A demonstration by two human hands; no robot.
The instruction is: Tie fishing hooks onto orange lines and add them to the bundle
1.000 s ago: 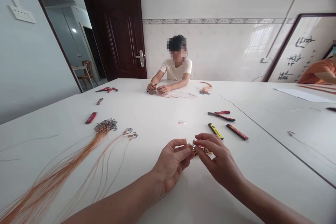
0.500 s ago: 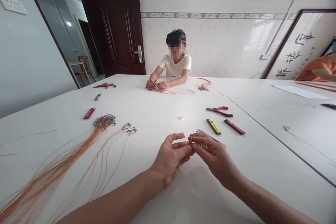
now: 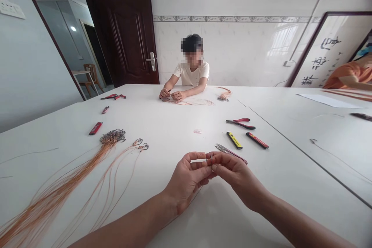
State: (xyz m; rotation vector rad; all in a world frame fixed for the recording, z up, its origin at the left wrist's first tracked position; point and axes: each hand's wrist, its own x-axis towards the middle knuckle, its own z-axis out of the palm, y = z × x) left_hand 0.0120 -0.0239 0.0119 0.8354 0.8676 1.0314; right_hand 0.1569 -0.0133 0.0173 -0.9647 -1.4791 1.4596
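Observation:
My left hand (image 3: 187, 178) and my right hand (image 3: 234, 168) meet in front of me, thumbs and fingertips pinched round a small metal fishing hook (image 3: 210, 159). Fingers cover most of the hook. A thin line (image 3: 195, 194) runs down from beneath my left hand. Just beyond my right hand lies a pair of thread snips (image 3: 228, 151), its blades pointing left. Several tied hooks (image 3: 141, 144) on orange lines rest to the left, beside a large bundle of hooks (image 3: 113, 136) with long orange lines (image 3: 64, 186).
Beyond my hands are red-handled pliers (image 3: 241, 123), a yellow lighter (image 3: 234, 140) and a red-and-black lighter (image 3: 257, 140). A red lighter (image 3: 95, 128) and more pliers (image 3: 113, 96) lie left. Across the white table (image 3: 174, 124), a person (image 3: 192, 73) handles orange lines; another person (image 3: 348, 75) sits right.
The view has shifted slightly. My right fingers have curled in closer to the left ones, and the coiled piece seen by them before no longer shows. More of the snips is visible.

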